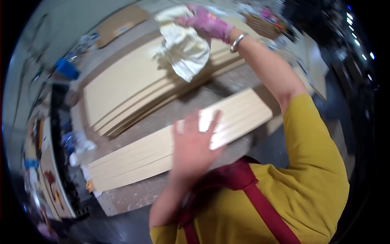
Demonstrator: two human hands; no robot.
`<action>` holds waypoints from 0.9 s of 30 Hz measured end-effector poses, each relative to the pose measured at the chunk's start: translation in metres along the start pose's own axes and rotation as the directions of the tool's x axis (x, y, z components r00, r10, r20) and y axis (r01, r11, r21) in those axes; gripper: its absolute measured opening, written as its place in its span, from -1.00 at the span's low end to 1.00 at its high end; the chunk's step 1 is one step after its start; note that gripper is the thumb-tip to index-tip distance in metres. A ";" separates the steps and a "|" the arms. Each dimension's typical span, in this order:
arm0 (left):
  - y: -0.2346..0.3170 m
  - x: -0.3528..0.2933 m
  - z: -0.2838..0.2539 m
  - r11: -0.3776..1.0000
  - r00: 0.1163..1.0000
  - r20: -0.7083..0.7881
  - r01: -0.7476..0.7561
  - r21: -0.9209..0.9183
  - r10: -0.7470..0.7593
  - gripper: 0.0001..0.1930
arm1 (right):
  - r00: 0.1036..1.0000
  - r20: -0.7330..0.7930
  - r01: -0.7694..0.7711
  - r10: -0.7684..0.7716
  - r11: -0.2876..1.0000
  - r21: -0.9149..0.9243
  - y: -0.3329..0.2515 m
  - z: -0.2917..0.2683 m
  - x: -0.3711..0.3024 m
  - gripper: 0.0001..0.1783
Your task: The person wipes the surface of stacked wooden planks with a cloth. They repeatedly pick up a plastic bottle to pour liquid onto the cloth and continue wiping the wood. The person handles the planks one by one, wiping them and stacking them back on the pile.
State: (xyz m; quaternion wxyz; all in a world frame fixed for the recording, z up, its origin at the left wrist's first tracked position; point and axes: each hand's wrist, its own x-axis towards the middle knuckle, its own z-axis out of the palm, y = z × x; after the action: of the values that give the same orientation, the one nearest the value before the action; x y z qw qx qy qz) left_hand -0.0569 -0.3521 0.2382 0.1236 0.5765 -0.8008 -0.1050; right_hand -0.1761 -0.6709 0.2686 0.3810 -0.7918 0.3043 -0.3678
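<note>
the right hand [207, 22], in a pink glove, has its grip closed on a crumpled white cloth [183, 49] held up over the far stack of pale boards [130, 85], while the bare left hand [193, 144] lies flat with fingers spread, gripping nothing, on the near stack of pale wooden strips [162, 150] on the speckled bench [134, 195]. the picture is motion-blurred, and i cannot tell whether any board has been wiped, so by my judgement the wiping looks mid-way at most, with the near strips under the left hand apparently untouched by the cloth
</note>
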 end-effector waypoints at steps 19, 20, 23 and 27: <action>0.017 0.003 -0.001 0.985 0.998 0.064 -0.037 0.167 0.026 -0.05 | 0.916 -0.016 -0.387 0.401 0.894 0.226 0.023 -0.041 -0.178 -0.48; 0.017 0.000 -0.008 0.985 0.998 0.059 -0.037 0.170 0.027 -0.08 | 0.906 0.223 -0.424 0.361 0.760 0.492 0.000 -0.047 -0.170 -0.57; -0.022 -0.018 -0.051 0.999 0.992 -0.126 0.037 0.040 -0.031 -0.24 | 0.896 0.234 -0.440 0.378 0.676 0.591 -0.003 -0.051 -0.165 -0.47; -0.139 -0.108 -0.103 0.848 0.448 -0.720 0.273 -0.454 -0.529 -0.65 | 0.883 0.161 -0.451 0.441 0.701 0.553 -0.010 -0.047 -0.176 -0.38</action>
State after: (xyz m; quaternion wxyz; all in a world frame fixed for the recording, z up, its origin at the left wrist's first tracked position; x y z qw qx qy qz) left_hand 0.1340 -0.2956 0.2838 0.5324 0.7075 -0.4628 0.0423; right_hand -0.3077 -0.5492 0.2358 0.6817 -0.5445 0.3582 -0.3324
